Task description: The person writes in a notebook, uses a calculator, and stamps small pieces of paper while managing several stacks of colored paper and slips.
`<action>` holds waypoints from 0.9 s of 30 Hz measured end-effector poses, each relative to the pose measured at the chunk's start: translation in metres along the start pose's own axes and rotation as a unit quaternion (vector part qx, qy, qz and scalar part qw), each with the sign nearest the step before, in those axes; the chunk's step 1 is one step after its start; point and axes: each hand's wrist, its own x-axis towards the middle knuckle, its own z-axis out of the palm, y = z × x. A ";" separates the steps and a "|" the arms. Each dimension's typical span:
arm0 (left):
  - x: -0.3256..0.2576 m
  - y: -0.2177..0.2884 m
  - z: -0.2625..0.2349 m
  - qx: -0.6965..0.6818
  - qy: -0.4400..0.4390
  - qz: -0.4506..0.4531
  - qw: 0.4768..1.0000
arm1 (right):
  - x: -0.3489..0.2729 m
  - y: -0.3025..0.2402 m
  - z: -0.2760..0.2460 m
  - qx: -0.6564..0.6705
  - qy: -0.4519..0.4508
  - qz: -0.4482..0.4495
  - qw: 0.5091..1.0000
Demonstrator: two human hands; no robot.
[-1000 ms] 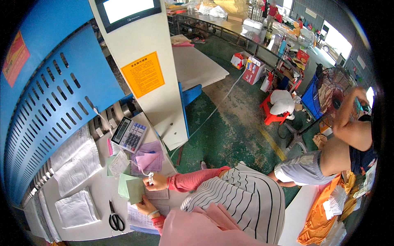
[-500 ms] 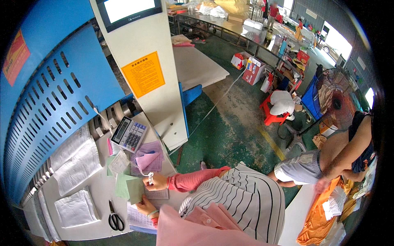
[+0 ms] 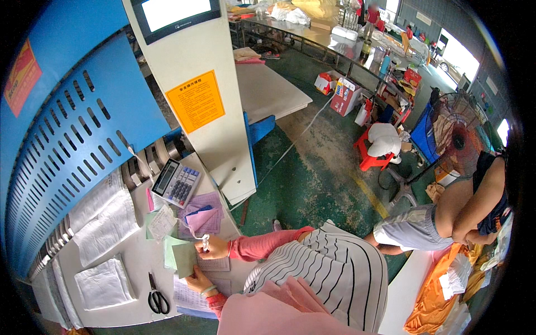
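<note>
At the white worktable (image 3: 114, 318), my left hand (image 3: 196, 280) pinches the edge of some green paper slips (image 3: 183, 258), folded or fanned apart. Just beyond it, my right hand (image 3: 215, 248) closes around a small white object (image 3: 205, 242) whose kind I cannot make out. White printed sheets (image 3: 215, 285) lie under both hands. Around them are a white handwritten slip (image 3: 162, 221), purple papers (image 3: 209, 215) and a grey calculator (image 3: 177, 183). Black-handled scissors (image 3: 158, 302) rest on the table beside folded white cloth (image 3: 105, 283).
A blue slotted machine (image 3: 72, 123) rises at the left, next to a pale control column (image 3: 198, 56) with a screen. At the right stand a floor fan (image 3: 458, 139), a red stool (image 3: 369, 148) and a co-worker (image 3: 413, 226) beside orange cloth (image 3: 430, 296).
The green slips have come a little closer to my right hand and stand more apart. My left forearm has shifted slightly right. The co-worker's hand has drawn back from the orange cloth.
</note>
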 end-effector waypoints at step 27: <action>0.000 -0.007 0.003 -0.026 -0.003 -0.019 0.999 | 0.001 -0.002 0.000 0.000 0.005 -0.002 1.000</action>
